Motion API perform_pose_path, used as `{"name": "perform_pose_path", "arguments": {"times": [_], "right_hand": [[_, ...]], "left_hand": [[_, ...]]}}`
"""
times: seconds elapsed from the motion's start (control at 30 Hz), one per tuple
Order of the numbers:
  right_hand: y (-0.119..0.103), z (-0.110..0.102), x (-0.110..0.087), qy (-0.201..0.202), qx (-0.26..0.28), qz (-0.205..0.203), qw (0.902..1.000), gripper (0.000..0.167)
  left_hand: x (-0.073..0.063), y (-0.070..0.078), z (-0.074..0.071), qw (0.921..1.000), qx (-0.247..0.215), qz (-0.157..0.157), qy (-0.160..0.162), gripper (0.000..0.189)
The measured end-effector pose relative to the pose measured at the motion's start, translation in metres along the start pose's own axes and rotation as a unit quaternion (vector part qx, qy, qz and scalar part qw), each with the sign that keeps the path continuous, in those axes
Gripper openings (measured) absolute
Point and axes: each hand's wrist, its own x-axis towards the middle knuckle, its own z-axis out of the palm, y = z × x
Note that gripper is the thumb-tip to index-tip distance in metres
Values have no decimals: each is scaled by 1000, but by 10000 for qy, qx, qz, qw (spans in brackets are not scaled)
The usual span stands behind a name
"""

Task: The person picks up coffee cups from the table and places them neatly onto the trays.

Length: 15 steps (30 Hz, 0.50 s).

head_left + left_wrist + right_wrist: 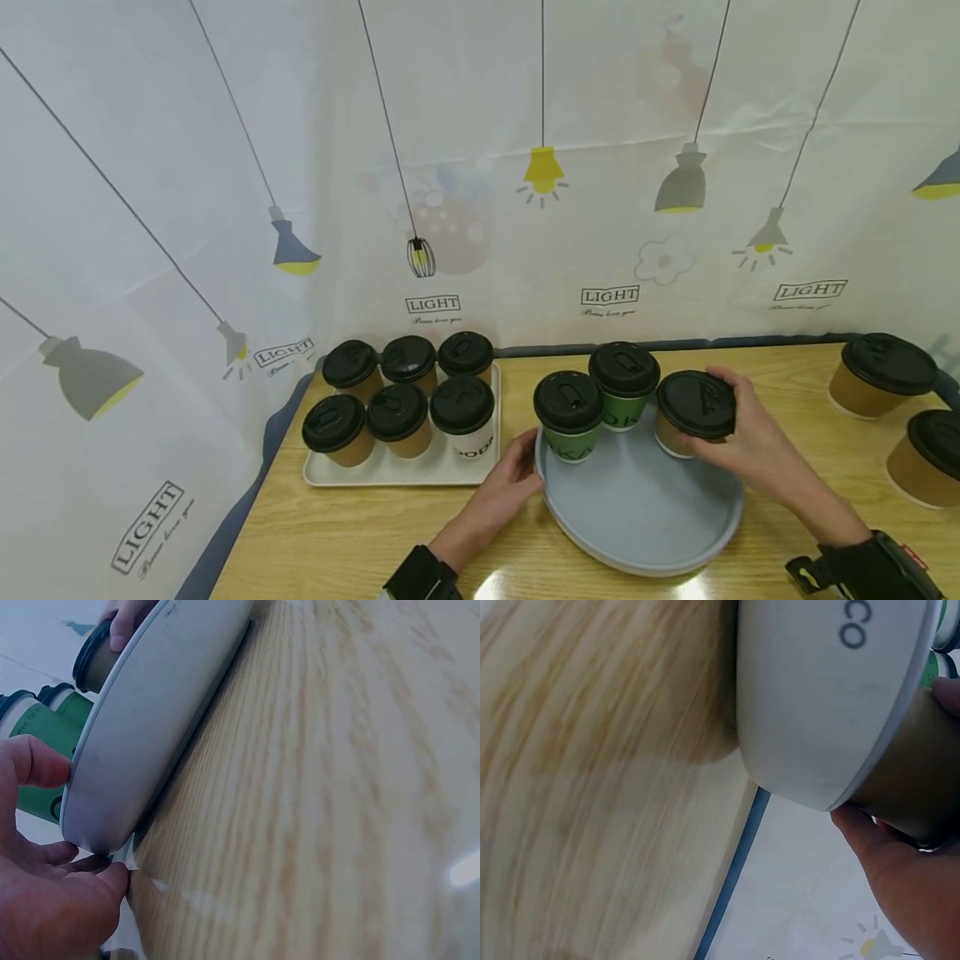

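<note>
My right hand [757, 442] grips a brown paper cup [672, 439] with a black lid [696, 404], fingers and thumb around its sides, over the right back part of a round grey tray [637, 517]. In the right wrist view, the brown cup [911, 761] stands upright just inside the rim. My left hand [506, 483] holds the tray's left edge; in the left wrist view, the thumb [45, 765] lies at the rim and the fingers [90, 877] curl at the lower edge. Two green cups with black lids, one in front [570, 442] and one behind [622, 410], stand on the tray.
To the left, a cream rectangular tray [405, 482] bears several lidded cups, brown ones and a white one [472, 437]. Two larger brown cups, one behind [862, 396] and one in front [922, 475], stand at the right. A lamp-print curtain [600, 242] hangs behind the wooden table [360, 533].
</note>
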Motion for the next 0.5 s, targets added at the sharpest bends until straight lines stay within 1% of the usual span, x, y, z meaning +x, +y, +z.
{"name": "perform_pose_path", "arguments": {"times": [0.23, 0.5], "right_hand": [[3, 2, 1, -72, -20, -94, 9999, 115], [5, 3, 0, -33, -93, -173, 9998, 114]], "left_hand": [[0, 1, 1, 10000, 70, -4, 36, 74], [1, -1, 0, 9999, 57, 89, -22, 74]]}}
